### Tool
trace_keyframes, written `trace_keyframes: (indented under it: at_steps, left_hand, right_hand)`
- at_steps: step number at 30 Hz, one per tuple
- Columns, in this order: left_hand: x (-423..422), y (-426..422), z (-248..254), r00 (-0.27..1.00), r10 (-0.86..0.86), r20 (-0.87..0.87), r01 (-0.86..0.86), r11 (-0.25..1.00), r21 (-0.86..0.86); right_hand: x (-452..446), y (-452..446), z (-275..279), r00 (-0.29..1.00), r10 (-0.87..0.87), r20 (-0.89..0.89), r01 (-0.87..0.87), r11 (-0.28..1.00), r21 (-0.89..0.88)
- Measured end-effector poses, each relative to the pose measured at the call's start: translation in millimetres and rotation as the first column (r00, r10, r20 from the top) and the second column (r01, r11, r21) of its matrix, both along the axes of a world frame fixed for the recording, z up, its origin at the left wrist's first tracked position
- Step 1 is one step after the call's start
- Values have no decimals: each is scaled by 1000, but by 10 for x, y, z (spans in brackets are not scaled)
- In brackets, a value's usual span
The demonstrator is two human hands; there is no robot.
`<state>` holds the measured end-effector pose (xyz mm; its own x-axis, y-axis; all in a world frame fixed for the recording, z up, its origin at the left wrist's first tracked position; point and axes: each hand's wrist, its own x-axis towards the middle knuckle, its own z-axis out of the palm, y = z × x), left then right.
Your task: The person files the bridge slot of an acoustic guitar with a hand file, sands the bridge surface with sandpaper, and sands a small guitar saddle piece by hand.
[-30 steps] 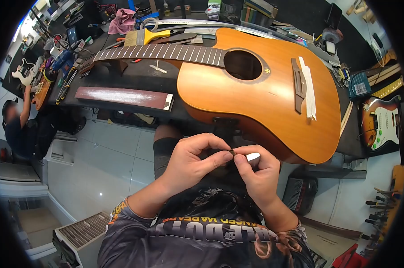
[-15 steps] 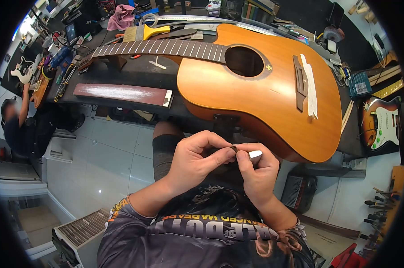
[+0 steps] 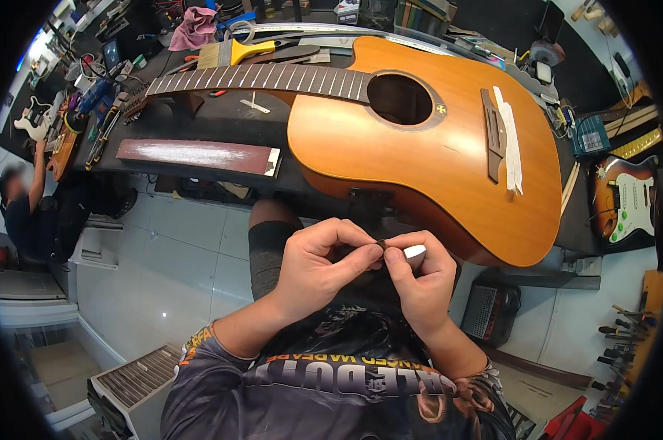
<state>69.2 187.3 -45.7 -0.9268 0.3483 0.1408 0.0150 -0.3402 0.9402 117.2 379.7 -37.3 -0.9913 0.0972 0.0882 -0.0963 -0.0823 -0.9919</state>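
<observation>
Between my fingertips is a small dark piece [image 3: 381,244], mostly hidden. My left hand [image 3: 322,262] pinches it from the left with thumb and index finger. From the other side, my right hand [image 3: 421,277] pinches it too, and a white-ended object [image 3: 415,253] pokes out of that hand's curled fingers. Just beyond both hands an acoustic guitar [image 3: 419,161] lies face up on the dark bench, without strings. White tape [image 3: 510,147] lies beside its bridge [image 3: 492,136].
A reddish sanding block [image 3: 199,155] lies near the bench edge. Behind the guitar neck is a yellow-handled brush [image 3: 236,51]. A sunburst guitar body [image 3: 626,202] stands at right. Another person [image 3: 30,205] sits at far left, one arm raised.
The camera view has shifted slightly. My fingers have moved a little around the small dark piece, which both hands still hold.
</observation>
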Motion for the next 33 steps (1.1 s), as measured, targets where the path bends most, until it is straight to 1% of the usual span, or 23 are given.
trace_keyframes:
  at_steps: [4, 8, 10, 13, 16, 17, 19, 22, 26, 28, 31, 33]
  left_hand:
    - [1, 14, -31, 1000, 3, 19, -3, 1000, 1]
    - [6, 22, -57, 1000, 3, 0, -3, 1000, -13]
    - [6, 28, -74, 1000, 5, -8, -5, 1000, -21]
    - [-25, 15, -16, 999, -4, 33, 7, 995, -96]
    - [-118, -16, -98, 981, 13, -194, -57, 973, -225]
    - [-126, -13, -84, 982, 11, -189, -55, 972, -230]
    - [-125, -8, -46, 984, 7, -177, -50, 969, -240]
    - [-134, -26, -119, 979, -3, -205, -53, 962, -267]
    - [-181, -62, -129, 980, -68, -188, 12, 959, -282]
    - [-188, -72, -89, 976, -101, -193, 41, 955, -294]
    - [-149, -39, -38, 987, -61, -149, 15, 957, -288]
    - [-162, -58, -38, 983, -58, -174, 0, 949, -316]
  right_hand:
    - [-23, -38, -8, 1000, -25, -7, 25, 1000, -11]
    - [-44, -73, -62, 998, -60, -6, 60, 998, -12]
    - [-54, -51, -97, 998, -56, 5, 56, 998, 30]
    - [-50, -20, -101, 999, -42, 17, 40, 993, 114]
    - [-72, -19, -113, 1000, -27, 3, 26, 984, 173]
    - [-85, -19, -125, 1000, -24, -7, 25, 982, 188]
    - [-87, -10, -174, 1000, 0, -10, 2, 982, 187]
    - [-99, -5, -193, 1000, 29, -7, -27, 982, 189]
    - [-116, -5, -173, 999, 33, -30, -26, 978, 208]
    - [-112, 28, -193, 999, 35, -2, -34, 985, 172]
    - [-114, 41, -171, 999, 42, 4, -42, 986, 162]
    - [-113, 47, -165, 998, 61, 22, -63, 988, 143]
